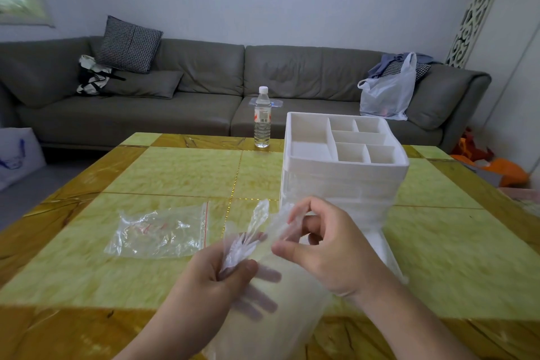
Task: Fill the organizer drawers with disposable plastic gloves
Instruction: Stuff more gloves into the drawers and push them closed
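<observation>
Separating one glove [257, 231] from the clump: left hand [216, 275] clenches the bunched end, right hand [321, 245] pinches a loose edge w/ thumb and fingers, both held above the near table [175, 172], just in front of the organizer [344, 161]. Bag [160, 232] lies flat to the left, apart from the hands; organizer's lower front looks pulled out toward the viewer, though blur hides detail. For a clean step, likely best to peel slowly so film doesn't tear, fold compactly, then feed into the drawer w/o snagging.
</observation>
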Tool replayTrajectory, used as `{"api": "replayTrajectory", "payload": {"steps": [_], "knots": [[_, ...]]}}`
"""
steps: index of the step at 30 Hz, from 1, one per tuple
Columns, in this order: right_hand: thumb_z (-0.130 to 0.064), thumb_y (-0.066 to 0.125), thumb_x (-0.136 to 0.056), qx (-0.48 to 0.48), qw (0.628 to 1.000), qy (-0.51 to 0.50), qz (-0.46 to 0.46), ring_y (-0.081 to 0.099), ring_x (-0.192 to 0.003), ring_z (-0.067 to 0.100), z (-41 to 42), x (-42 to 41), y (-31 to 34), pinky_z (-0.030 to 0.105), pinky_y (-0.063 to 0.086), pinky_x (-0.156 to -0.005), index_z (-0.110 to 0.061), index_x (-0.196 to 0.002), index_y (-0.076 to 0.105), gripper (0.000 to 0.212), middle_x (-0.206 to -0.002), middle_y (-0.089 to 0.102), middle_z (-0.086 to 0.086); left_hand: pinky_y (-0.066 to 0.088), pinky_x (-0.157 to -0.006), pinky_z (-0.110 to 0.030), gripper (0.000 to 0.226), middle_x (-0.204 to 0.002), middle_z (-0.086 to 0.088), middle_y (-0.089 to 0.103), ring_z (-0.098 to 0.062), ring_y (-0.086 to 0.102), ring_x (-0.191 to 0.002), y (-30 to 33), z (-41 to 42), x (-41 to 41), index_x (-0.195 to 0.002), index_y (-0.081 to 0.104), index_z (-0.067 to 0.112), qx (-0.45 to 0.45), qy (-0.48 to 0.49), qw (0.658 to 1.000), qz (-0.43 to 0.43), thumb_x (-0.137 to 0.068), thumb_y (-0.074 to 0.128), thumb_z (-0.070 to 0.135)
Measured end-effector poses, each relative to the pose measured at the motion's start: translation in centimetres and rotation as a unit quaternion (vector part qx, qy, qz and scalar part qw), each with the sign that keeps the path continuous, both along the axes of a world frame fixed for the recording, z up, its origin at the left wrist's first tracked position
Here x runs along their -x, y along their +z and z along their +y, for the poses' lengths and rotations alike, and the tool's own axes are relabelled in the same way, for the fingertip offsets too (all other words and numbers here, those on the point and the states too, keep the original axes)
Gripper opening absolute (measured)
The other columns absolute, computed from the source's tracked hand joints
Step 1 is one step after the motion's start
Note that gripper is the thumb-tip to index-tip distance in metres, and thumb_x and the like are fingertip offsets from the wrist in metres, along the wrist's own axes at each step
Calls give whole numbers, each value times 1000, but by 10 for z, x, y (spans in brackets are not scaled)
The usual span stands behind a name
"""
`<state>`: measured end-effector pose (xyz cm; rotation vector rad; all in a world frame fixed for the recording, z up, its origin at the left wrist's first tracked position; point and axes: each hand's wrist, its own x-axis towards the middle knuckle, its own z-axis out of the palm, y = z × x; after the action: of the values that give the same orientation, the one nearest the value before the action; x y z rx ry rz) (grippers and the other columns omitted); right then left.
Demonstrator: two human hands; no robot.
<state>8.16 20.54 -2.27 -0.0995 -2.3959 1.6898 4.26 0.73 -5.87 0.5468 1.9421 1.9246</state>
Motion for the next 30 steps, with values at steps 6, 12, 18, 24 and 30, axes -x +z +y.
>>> {"api": "replayTrajectory", "payload": {"steps": [6, 12, 18, 24, 30], "knots": [[-17, 91, -77, 110, 991, -38, 59, 64, -74, 16, 4, 4, -3, 31, 54, -75, -18, -80, 78, 14, -77, 71, 5, 64, -65, -49, 32, -102, -17, 79, -44, 76, -78, 3, 0, -3, -133, 56, 19, 11, -32, 999, 2, -105, 52, 4], [-50, 76, -77, 50, 987, -130, 86, 67, -72, 10, 5, 4, -3, 15, 52, -69, -35, -84, 83, 18, -79, 78, -1, 64, -71, -49, 33, -107, -12, 79, -41, 77, -84, 8, -3, -4, -135, 54, 21, 24, -69, 997, 2, -107, 49, 4], [-42, 75, -91, 25, 952, -270, 141, 64, -87, 17, 10, 9, -5, 27, 50, -76, -24, -99, 65, 22, -96, 67, -2, 63, -58, -41, 39, -110, -19, 77, -43, 76, -75, 11, -7, 5, -134, 62, 15, -101, 24, 994, -43, -98, 56, 3], [-68, 80, -79, 208, 970, -95, -85, 72, -83, 33, 9, 6, -8, 40, 55, -75, -7, -89, 81, 62, -91, 79, 17, 62, -64, -29, 43, -114, -15, 76, -20, 69, -69, 15, -15, 21, -124, 75, 25, -267, 113, 948, -133, -87, 61, 7], [-20, 76, -95, 339, 936, -10, -96, 78, -94, 40, -12, 2, -6, 52, 63, -84, 1, -110, 79, 26, -107, 78, 26, 60, -46, -37, 45, -90, -17, 78, -25, 67, -50, 11, -2, 8, -127, 70, 16, -195, 75, 970, -127, -85, 60, 3]]}}
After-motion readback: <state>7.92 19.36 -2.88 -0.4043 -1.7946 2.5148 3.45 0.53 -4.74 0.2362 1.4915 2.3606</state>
